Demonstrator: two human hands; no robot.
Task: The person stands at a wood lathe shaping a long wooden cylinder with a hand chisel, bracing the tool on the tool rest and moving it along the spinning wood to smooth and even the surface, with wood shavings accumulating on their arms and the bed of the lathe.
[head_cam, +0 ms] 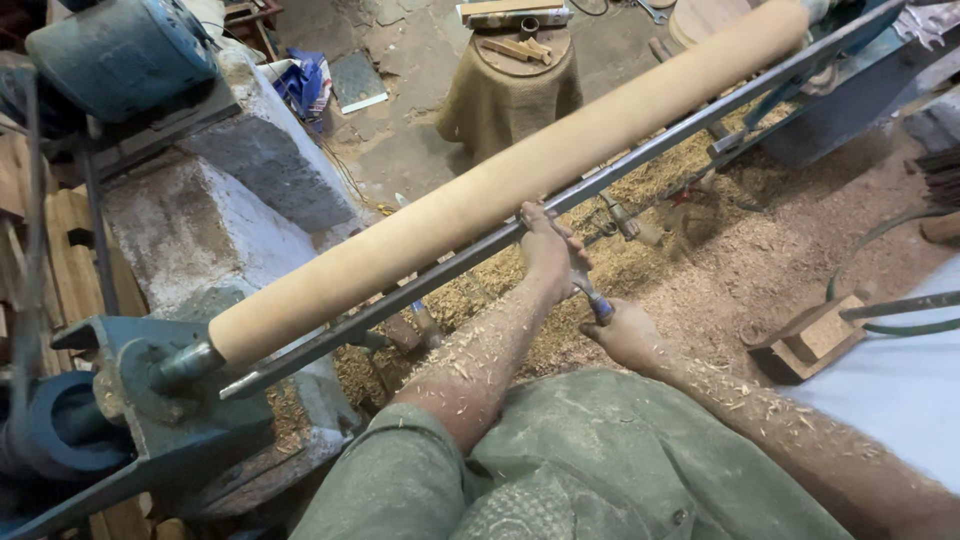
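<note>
1. Sawdust and pale wood shavings (700, 270) cover the workshop floor under a lathe, leaving open ground to the right of the bed.
2. Mounted between the lathe's ends, a long, smooth, pale wooden cylinder (500, 185) runs diagonally from lower left to upper right.
3. Just below it, a thin steel tool rest bar (660, 145) runs parallel, a narrow gap between them.
4. The left hand (548, 250) presses on the bar, fingers curled around a turning chisel (585, 285).
5. The right hand (625, 335) is closed around the chisel's blue-banded handle; both forearms are flecked with chips.
6. A burlap-wrapped stump (510, 95) with wood scraps stands well beyond the cylinder.
</note>
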